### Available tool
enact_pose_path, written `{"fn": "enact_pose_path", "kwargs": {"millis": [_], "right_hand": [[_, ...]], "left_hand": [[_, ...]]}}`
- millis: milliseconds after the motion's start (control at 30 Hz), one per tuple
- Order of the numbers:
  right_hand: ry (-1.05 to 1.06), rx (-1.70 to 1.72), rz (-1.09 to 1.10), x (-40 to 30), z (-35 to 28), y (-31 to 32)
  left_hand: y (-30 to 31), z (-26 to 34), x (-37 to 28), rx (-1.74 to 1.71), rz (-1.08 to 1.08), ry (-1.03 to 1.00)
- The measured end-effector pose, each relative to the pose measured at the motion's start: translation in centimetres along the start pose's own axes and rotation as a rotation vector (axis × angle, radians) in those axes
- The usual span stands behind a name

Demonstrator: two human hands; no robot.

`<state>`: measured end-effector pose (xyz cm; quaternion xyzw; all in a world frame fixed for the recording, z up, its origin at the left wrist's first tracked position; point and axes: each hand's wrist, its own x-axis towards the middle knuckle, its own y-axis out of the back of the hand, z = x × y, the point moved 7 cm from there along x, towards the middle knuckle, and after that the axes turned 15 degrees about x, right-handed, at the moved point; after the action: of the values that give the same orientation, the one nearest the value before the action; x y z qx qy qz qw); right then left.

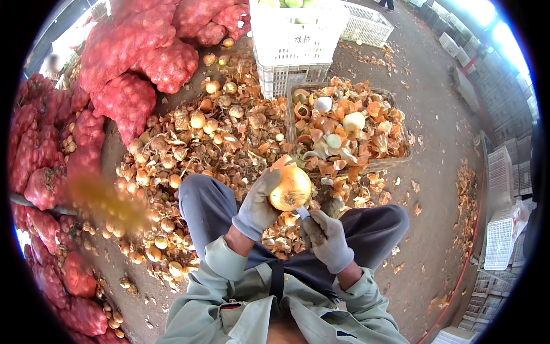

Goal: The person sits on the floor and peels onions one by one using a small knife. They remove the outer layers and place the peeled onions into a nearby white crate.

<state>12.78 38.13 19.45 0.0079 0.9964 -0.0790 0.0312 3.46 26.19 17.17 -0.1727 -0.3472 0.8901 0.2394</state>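
Note:
My left hand (261, 202), in a soiled light work glove, grips a large yellow onion (290, 187). A flap of loose skin stands up at the onion's top, and its dark root end faces me. In my gloved right hand (325, 237) is a small knife; its short blade (303, 212) is at the lower right edge of the onion, and the handle is mostly hidden by my fingers. Just beyond, a shallow crate (404, 148) holds brown onion skins with a few pale peeled onions (354, 122) among them.
Loose onions (197, 120) and dry skins cover the floor ahead and to the left. Red mesh sacks of onions (129, 51) are piled at the left. Stacked white plastic crates (296, 47) stand beyond the skin crate. More crates (499, 245) line the right side. A yellowish blur (107, 202) obscures part of the left.

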Motion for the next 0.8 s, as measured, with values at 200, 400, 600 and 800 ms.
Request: {"fn": "enact_pose_path", "kwargs": {"millis": [200, 400, 600, 800], "right_hand": [[0.467, -0.880, 0.080, -0.2, -4.7, -1.4], [0.572, -0.556, 0.078, 0.3, -4.1, 0.6], [-0.204, 0.625, 0.076, 2.6, 0.0, 0.9], [-0.172, 0.596, 0.207, 3.8, -2.5, 0.6]], "left_hand": [[1.9, -0.5, 0.5, 0.022, 0.196, -0.195], [0.8, 0.3, -0.2, -0.179, 0.119, -0.172], [-2.5, 2.1, -1.2, 0.030, 0.043, -0.323], [-1.6, 2.6, -1.1, 0.424, 0.063, -0.436]]}}
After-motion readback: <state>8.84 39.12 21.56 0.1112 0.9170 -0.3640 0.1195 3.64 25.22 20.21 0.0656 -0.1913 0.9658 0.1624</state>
